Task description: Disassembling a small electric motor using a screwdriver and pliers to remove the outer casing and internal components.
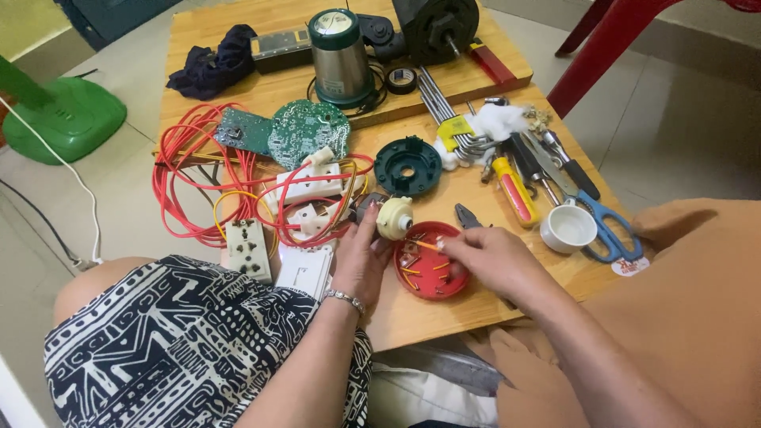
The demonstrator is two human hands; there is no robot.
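My left hand (pixel 361 257) holds a small cream round plastic part (pixel 394 218) with a dark piece behind it, lifted just above the wooden table (pixel 444 313). My right hand (pixel 487 257) pinches a thin orange wire (pixel 426 245) that leads toward the cream part. Under both hands lies a red round cover (pixel 424 277) with short orange wires inside it. A silver bracelet is on my left wrist.
Red and yellow wires (pixel 186 170), white sockets (pixel 247 247), a green circuit board (pixel 305 131) and a dark green round housing (pixel 407 165) lie to the left and behind. Pliers (pixel 468 215), a yellow screwdriver (pixel 514 190), blue scissors (pixel 606 226), a white cup (pixel 567 228) and hex keys lie right.
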